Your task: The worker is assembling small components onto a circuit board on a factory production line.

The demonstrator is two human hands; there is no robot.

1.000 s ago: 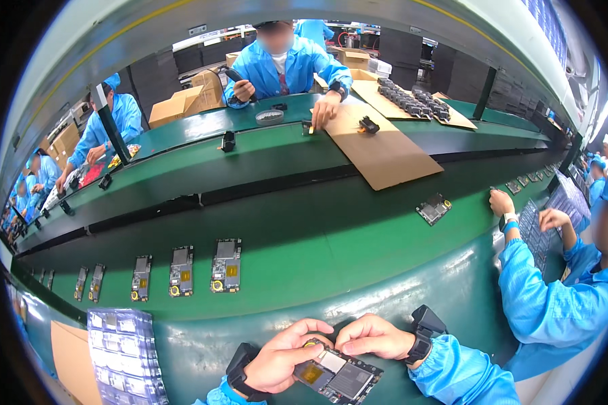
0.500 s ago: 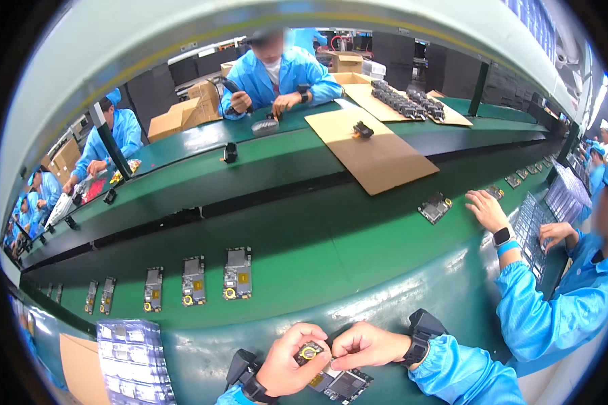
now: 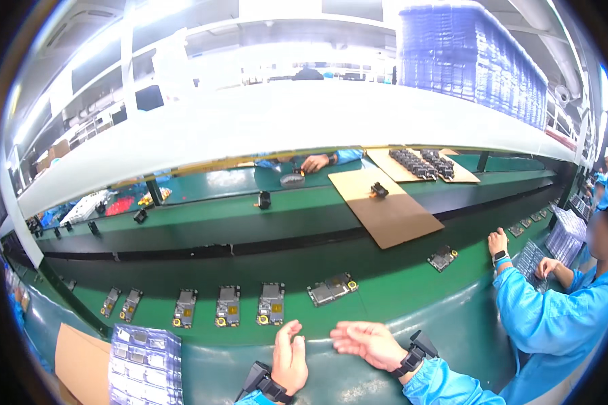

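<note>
A circuit board (image 3: 332, 289) with a round yellow-ringed part at its right end lies tilted on the green conveyor belt (image 3: 375, 287), just beyond my hands. My left hand (image 3: 290, 362) is raised over the near bench edge, thumb and fingers apart, holding nothing. To its right, my right hand (image 3: 370, 344) has its fingers stretched out toward the left, also holding nothing. Neither hand touches the board. More boards stand lengthwise in a row to the left, the nearest being an upright board (image 3: 271, 304). Each wrist wears a black strapped device.
Stacked clear plastic trays (image 3: 145, 364) stand at the near left beside a cardboard sheet (image 3: 84, 361). A co-worker's sleeve (image 3: 547, 324) reaches in from the right, near another board (image 3: 442, 258). Across the belt lies a cardboard panel (image 3: 392, 219). A white shelf beam (image 3: 284, 121) crosses above.
The board that both my hands held now lies on the belt, let go. My hands have parted and opened. My view has tilted up, showing the shelf; the co-worker's hand stays at the belt.
</note>
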